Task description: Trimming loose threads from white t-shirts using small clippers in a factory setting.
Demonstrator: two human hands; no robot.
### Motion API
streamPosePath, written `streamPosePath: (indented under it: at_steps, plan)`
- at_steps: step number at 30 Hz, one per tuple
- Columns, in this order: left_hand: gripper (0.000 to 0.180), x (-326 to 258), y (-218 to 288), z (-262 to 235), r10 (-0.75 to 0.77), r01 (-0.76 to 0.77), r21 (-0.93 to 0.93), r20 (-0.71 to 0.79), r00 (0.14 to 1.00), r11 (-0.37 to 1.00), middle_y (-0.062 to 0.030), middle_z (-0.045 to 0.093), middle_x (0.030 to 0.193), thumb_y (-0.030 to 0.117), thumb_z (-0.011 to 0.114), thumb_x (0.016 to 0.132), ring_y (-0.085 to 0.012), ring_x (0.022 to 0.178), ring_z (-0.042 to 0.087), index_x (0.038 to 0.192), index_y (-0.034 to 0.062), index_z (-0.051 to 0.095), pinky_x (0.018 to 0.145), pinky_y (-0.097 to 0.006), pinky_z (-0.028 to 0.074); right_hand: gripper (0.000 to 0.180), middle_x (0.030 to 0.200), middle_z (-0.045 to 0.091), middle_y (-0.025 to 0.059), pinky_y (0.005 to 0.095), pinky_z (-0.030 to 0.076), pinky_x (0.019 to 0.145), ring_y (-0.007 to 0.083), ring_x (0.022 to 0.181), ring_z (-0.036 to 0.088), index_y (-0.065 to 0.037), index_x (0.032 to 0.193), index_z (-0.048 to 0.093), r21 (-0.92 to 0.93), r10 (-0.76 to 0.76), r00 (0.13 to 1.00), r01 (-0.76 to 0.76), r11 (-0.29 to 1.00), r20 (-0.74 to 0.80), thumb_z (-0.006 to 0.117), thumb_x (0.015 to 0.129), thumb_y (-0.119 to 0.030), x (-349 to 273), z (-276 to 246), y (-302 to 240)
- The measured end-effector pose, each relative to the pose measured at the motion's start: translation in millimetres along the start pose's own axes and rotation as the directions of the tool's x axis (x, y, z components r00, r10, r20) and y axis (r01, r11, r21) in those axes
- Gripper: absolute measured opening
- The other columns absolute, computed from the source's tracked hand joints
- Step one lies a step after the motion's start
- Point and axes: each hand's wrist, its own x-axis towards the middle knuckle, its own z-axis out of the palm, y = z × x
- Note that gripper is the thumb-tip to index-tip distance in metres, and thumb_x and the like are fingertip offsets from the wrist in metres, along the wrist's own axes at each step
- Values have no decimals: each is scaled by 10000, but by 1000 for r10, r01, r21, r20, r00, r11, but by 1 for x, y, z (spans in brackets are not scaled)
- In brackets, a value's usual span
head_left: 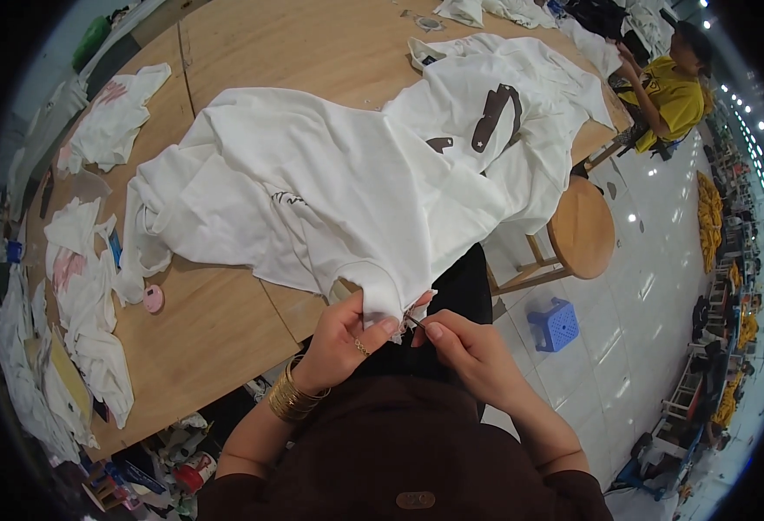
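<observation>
A white garment (304, 148) is spread in folds over the wooden table and hangs over its near edge toward me. My left hand (340, 343), with a ring and gold bangles, is closed on a bunched edge of this garment. My right hand (473, 347) pinches a thin dark tool (414, 321), whose tip meets the cloth edge beside my left fingers. The exact kind of tool is too small to tell. Small reddish bits show at the cloth edge there. Dark brown printed patches (492, 120) mark the white cloth farther right.
White cloth pieces with pink marks (68, 265) lie along the left of the wooden table (200, 321), near a round pink object (154, 299). A round wooden stool (582, 227) and a blue plastic stool (555, 326) stand at right. Another person in yellow (673, 100) handles cloth at upper right.
</observation>
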Motion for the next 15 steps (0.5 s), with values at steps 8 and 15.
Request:
streamPosePath:
  at_steps: [8, 15]
  plan:
    - [323, -2, -2, -3, -4, 6, 114, -23, 1000, 993, -213, 530, 1181, 39, 432, 874, -248, 1126, 506, 1172, -87, 431, 965, -357, 388, 247, 551, 459, 121, 301, 371, 496, 192, 470, 439, -48, 895, 583, -57, 23, 1000, -23, 998, 1, 449, 933, -252, 2, 0, -2]
    - [304, 0, -4, 0, 10, -9, 34, -21, 1000, 999, -93, 550, 1153, 41, 481, 880, -98, 980, 499, 1169, -53, 463, 864, -247, 399, 225, 573, 498, 111, 294, 381, 497, 184, 479, 461, -40, 895, 579, -92, -31, 999, 28, 995, -36, 493, 913, -247, 3, 2, 0]
